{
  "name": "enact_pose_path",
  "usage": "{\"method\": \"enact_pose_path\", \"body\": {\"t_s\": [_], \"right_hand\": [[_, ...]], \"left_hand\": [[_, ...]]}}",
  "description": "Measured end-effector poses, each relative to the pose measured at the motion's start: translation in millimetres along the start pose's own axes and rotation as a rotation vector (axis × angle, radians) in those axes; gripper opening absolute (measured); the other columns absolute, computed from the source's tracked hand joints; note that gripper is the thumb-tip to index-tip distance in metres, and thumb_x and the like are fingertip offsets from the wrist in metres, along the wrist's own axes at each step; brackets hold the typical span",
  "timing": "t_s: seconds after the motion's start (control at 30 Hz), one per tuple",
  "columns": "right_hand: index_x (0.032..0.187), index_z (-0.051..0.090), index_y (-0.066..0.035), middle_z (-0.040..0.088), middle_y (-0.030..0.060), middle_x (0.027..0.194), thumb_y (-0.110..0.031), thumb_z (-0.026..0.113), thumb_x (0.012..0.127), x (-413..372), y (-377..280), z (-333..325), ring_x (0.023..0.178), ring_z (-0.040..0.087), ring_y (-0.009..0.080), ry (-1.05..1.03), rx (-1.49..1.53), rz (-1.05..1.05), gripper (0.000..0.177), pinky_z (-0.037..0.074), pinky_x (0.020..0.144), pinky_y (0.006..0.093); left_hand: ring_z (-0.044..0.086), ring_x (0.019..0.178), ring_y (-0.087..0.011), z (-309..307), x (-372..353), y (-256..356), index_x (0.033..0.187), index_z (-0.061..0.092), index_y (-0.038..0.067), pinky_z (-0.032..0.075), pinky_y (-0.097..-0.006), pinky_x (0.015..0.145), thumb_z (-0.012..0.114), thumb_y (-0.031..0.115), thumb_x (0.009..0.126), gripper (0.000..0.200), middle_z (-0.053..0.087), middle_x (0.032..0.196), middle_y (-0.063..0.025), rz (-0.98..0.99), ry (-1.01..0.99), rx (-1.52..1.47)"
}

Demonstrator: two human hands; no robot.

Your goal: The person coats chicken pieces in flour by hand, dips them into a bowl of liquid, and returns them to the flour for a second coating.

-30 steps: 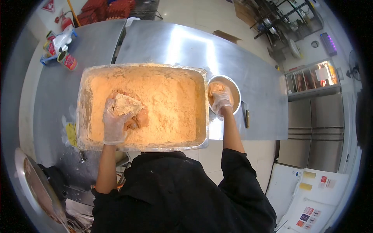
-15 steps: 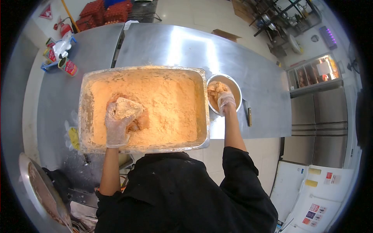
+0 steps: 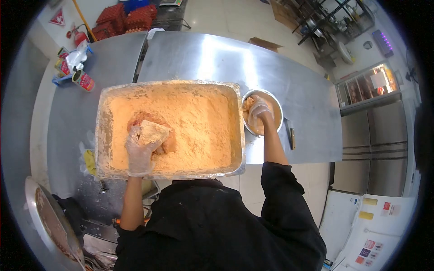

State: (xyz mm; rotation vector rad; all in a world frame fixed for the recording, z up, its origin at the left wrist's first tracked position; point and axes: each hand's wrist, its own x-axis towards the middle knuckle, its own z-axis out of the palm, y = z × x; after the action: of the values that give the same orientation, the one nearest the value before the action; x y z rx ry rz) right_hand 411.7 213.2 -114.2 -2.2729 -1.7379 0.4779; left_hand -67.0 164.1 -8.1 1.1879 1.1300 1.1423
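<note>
A large metal tray point(image 3: 241, 135) of orange-tinted flour point(image 3: 203, 124) lies in front of me. Over its left half, my left hand point(image 3: 139, 156), in a clear plastic glove, is closed around a flour-coated piece of chicken point(image 3: 153, 132). Reddish raw meat point(image 3: 143, 118) rests in the flour beneath and behind that hand. To the tray's right stands a round metal bowl point(image 3: 280, 108) with pale brown liquid. My right hand point(image 3: 259, 109), gloved too, reaches into it with fingers curled on a battered chicken piece point(image 3: 248, 105), partly hidden by the hand.
A knife point(image 3: 292, 137) lies right of the bowl on the steel table point(image 3: 312, 104). Open cans point(image 3: 84, 80) and a blue rack point(image 3: 61, 79) are at the far left. Near the tray's left side is a yellow item in plastic point(image 3: 89, 161). A large pan point(image 3: 38, 203) sits lower left.
My right hand has shifted slightly up and left inside the bowl, its fingers nearer the bowl's left wall. My left hand still holds the coated piece. The whole view has shifted slightly.
</note>
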Motion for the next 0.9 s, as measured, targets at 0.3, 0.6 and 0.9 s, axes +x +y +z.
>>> {"method": "enact_pose_path", "body": {"t_s": [0.3,0.6,0.9], "right_hand": [[0.115,0.059,-0.006,0.067,0.0086,0.101,-0.008,0.063,0.081,-14.1,25.2,3.1,0.091,0.063,0.0194,0.007,0.022,0.017,0.035,0.051,0.082,0.0297],[0.116,0.059,-0.005,0.067,0.0066,0.101,-0.001,0.060,0.082,-29.1,60.6,-22.9,0.088,0.063,0.0177,0.053,0.040,-0.127,0.034,0.052,0.079,0.0288],[0.114,0.058,-0.004,0.066,0.0086,0.106,-0.004,0.059,0.086,-67.3,-46.9,-117.3,0.099,0.064,0.0194,0.028,0.993,0.234,0.028,0.056,0.078,0.0298]], "left_hand": [[0.064,0.096,-0.0187,0.5,-2.9,-20.4,0.118,0.052,0.002,0.056,-0.0297,0.080,0.069,-0.007,0.076,0.046,0.062,0.110,-0.0095,-0.024,0.017,-0.118],[0.064,0.092,-0.0185,-6.1,-2.0,-1.0,0.120,0.050,-0.003,0.055,-0.0275,0.075,0.066,-0.008,0.078,0.045,0.063,0.108,-0.0121,-0.045,0.096,-0.217],[0.065,0.090,-0.0232,-50.8,8.0,-16.4,0.110,0.061,-0.001,0.049,-0.0328,0.087,0.062,0.002,0.085,0.025,0.066,0.106,-0.0108,0.257,0.111,0.409]]}}
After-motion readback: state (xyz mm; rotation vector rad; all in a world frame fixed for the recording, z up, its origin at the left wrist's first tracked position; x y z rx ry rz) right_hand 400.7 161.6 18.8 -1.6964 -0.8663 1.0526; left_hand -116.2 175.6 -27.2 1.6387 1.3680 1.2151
